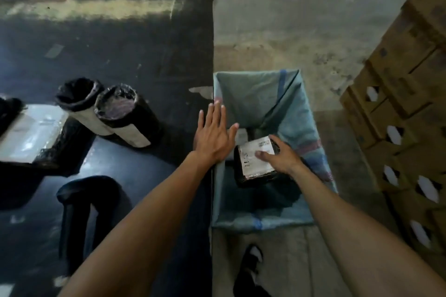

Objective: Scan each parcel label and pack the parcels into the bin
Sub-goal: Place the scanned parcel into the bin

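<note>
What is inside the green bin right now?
A black-wrapped parcel with a white label lies inside the green bin, under the right hand. Another parcel edge seems to show behind it. The bottom beneath stays dark and covered.

glossy black plastic-wrapped parcel (pixel 259 171) with paper label (pixel 255 155), woven cloth-like bin (pixel 296 113), matt dark table (pixel 120 50)

Nothing legible — only blurred dark print on the white label (pixel 257 157) of the black parcel (pixel 255 177), too smeared to read.
</note>
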`<state>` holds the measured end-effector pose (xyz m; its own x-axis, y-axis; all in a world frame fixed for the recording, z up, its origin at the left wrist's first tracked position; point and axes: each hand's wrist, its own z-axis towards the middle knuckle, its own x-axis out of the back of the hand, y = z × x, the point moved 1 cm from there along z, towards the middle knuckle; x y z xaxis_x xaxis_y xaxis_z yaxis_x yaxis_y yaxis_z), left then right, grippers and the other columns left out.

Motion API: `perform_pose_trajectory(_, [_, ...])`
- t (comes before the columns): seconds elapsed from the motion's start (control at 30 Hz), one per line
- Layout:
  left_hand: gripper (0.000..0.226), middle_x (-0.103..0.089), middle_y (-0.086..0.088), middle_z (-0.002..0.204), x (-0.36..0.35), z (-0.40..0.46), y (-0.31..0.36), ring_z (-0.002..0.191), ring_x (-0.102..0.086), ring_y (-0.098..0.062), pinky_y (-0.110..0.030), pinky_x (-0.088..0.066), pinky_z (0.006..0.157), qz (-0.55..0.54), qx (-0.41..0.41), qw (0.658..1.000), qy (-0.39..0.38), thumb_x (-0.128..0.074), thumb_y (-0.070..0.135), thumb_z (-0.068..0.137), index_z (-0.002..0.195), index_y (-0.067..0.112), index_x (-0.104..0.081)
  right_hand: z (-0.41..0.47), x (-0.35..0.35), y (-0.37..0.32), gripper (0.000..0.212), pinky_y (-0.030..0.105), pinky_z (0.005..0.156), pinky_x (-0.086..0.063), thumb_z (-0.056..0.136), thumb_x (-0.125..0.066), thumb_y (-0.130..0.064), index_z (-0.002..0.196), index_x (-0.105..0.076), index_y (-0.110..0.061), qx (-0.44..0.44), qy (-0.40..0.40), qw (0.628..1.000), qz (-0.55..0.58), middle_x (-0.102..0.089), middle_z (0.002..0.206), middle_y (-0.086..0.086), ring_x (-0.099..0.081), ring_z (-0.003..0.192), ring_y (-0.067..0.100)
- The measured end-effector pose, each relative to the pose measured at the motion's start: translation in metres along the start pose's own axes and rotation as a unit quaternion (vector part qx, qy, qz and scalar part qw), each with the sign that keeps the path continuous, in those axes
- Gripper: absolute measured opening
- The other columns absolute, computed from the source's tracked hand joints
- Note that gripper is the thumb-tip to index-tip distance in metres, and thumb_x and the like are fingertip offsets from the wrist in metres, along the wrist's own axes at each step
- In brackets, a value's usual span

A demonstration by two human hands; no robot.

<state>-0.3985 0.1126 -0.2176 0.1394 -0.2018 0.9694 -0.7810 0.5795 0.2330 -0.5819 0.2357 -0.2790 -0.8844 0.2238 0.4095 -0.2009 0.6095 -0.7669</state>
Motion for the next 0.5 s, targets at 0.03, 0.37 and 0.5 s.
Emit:
perform_pose_trajectory(0.03, [0.073, 0.018, -0.01, 0.166, -0.002, 0.001, 0.001, 0.154, 0.011, -0.023, -0.042, 0.01, 0.124, 0.013, -0.001, 1.0, 0.008, -0.011, 0.053, 0.105, 0.159, 0.007, 0.004, 0.011, -0.008, 0.008, 0.086, 0.029, 0.107, -0.046, 0.086, -0.086, -0.038, 0.159, -0.042, -0.023, -0.015, -0.028, 0.999, -0.02, -0.061, 0.136, -0.005, -0.06, 0.126, 0.022])
perform_pose_trajectory(0.37, [0.07, 0.011, -0.014, 0.167, -0.004, 0.004, 0.004, 0.154, 0.01, -0.024, -0.042, 0.005, 0.125, 0.051, 0.021, 0.998, 0.021, -0.023, 0.041, 0.106, 0.159, 0.004, 0.004, 0.055, -0.095, 0.072, 0.071, 0.037, 0.109, -0.05, 0.087, -0.085, -0.009, 0.149, -0.05, -0.003, -0.099, -0.07, 0.985, 0.125, -0.062, 0.145, 0.017, -0.062, 0.129, 0.03])
perform_pose_trajectory(0.5, [0.07, 0.009, -0.015, 0.167, -0.002, 0.004, 0.005, 0.154, 0.01, -0.024, -0.042, 0.005, 0.125, 0.062, 0.021, 0.998, 0.022, -0.021, 0.042, 0.106, 0.159, 0.003, 0.001, 0.06, -0.107, 0.082, 0.075, 0.041, 0.109, -0.051, 0.09, -0.08, -0.001, 0.154, -0.043, -0.004, -0.055, -0.06, 0.983, 0.166, -0.06, 0.146, 0.018, -0.06, 0.132, 0.031])
